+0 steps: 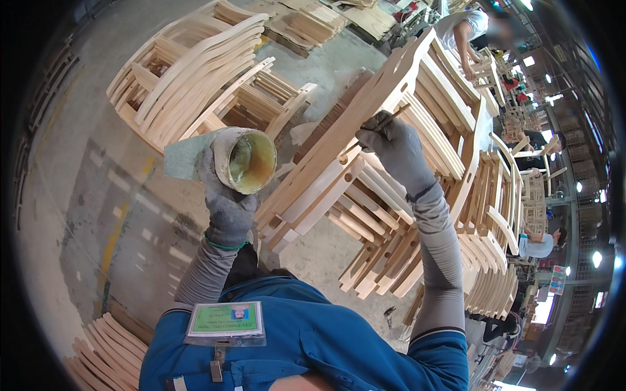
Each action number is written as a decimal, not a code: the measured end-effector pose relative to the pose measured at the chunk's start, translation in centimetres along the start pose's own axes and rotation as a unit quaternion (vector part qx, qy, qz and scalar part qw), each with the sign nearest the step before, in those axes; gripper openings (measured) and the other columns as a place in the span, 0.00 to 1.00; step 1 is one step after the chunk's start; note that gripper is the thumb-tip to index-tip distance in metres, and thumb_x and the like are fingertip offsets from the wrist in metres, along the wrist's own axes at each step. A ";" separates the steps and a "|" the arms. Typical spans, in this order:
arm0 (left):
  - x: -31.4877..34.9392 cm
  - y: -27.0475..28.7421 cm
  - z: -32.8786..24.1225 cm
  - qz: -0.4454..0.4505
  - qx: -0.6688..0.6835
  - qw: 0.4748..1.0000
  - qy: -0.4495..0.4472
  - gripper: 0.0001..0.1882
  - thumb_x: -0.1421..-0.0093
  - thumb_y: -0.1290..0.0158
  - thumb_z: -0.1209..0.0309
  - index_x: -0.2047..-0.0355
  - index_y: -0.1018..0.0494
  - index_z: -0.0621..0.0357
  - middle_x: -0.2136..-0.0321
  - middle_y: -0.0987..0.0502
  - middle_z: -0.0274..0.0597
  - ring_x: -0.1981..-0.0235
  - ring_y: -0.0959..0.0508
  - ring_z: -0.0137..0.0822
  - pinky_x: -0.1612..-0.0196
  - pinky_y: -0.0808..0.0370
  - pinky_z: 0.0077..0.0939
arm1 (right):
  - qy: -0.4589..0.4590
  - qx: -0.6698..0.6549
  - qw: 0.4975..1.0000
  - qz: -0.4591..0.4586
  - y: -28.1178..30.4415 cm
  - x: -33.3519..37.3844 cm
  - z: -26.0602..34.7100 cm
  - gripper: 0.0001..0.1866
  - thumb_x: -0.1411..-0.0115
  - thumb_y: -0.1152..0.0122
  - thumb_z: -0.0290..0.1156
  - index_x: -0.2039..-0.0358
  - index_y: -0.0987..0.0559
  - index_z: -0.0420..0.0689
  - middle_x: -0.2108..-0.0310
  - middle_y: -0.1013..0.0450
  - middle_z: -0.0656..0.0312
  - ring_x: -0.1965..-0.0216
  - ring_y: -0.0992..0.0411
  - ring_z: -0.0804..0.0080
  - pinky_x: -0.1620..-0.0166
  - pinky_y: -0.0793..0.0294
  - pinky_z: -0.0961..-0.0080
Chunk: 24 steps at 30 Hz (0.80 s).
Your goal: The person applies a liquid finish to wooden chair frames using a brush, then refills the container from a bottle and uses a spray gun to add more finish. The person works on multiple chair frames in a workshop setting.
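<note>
My left hand, in a grey glove, is closed round a round cup with a crusted pale rim. Yellowish, glue-like liquid lies inside it. A flat pale green piece juts out behind the cup; whether it is joined to it I cannot tell. Gloved in grey too, my right hand pinches a thin wooden stick. It is over a long pale wooden rail at the top of a stack of chair frames. Holes show in the rail ends, close below my right hand.
More stacked wooden frames stand on the floor at the far left. Curved wooden parts lie at the lower left. Further stacks line the right side. A co-worker bends over wood at the far right.
</note>
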<state>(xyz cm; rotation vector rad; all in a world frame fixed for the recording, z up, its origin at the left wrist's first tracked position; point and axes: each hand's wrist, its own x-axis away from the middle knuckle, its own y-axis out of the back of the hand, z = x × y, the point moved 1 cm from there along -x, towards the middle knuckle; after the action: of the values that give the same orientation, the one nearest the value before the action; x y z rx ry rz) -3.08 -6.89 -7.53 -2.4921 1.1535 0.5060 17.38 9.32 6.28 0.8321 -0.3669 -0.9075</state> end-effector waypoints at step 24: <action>-1.8 -2.4 2.6 -0.019 0.349 0.917 0.191 0.24 0.36 0.59 0.64 0.40 0.49 0.45 0.44 0.40 0.42 0.44 0.36 0.41 0.44 0.31 0.41 | -0.022 0.132 0.990 -0.038 -0.8 1.8 2.8 0.11 0.44 0.42 0.36 0.67 0.23 0.42 0.82 0.27 0.57 0.81 0.26 0.66 0.76 0.30 0.73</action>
<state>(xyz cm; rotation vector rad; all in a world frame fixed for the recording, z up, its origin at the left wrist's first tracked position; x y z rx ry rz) -2.80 -3.09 -8.55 -1.9995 1.1483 -0.3802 16.34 6.22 7.38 1.0754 -0.5035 -0.9626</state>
